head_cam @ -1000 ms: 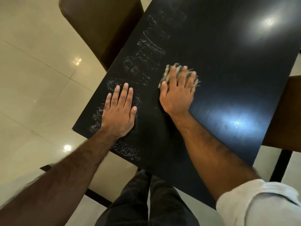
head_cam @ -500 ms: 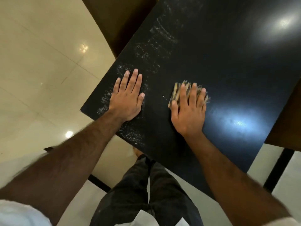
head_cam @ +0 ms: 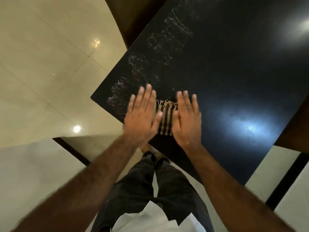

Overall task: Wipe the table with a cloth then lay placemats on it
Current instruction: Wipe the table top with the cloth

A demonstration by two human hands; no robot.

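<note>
Centrally, striped fringed cloth (head_cam: 165,120) (woven), glossy black table (head_cam: 234,72)

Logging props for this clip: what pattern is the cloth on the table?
The cloth has dark and beige stripes, frayed edge; head view.

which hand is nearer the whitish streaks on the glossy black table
The left hand, beside the whitish streaks; the right hand is beyond the striped fringed cloth.

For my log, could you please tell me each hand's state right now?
Left hand: open, fingers straight, blurred.
Right hand: open, fingers straight, beside the striped cloth.
</note>
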